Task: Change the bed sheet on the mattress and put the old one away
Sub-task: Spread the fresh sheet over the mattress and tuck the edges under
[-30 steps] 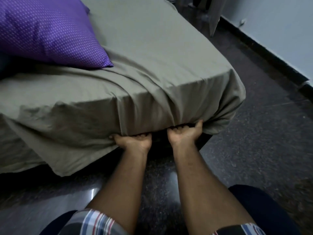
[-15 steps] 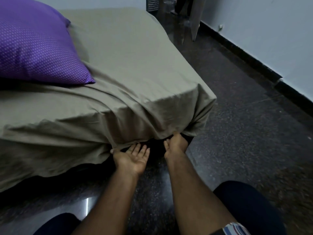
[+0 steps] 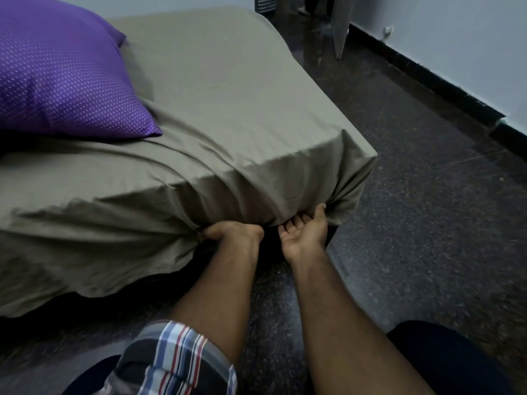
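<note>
**Sheet hem at mattress corner: both hands under the edge**

Obs: olive bed sheet (image 3: 228, 115) covers the mattress, which runs its long axis away from the camera toward the far wall. Sheet edge hangs straight ahead of the hands, at the near corner; loose hem sags lower to the L.

L hand (image 3: 236, 233): fingers curled into a bunched fold of sheet at the underside, gripping it. R hand (image 3: 306, 235): palm up, fingers fairly straight, tips pushed in under the hem nearer the corner; touching cloth, no pinch visible. Hands just beside each other; R is nearer the corner.

Judgement: tuck at this corner in progress; next move likely turns on pushing cloth up and under, away from the body.

Surface/room: purple dotted pillow (image 3: 62, 75) sits on sheet, far L. Dark speckled floor (image 3: 427, 238), glossy. Pale wall (image 3: 456, 38) w/ dark skirting to the R. Plaid sleeve (image 3: 176, 357) on L arm.
</note>
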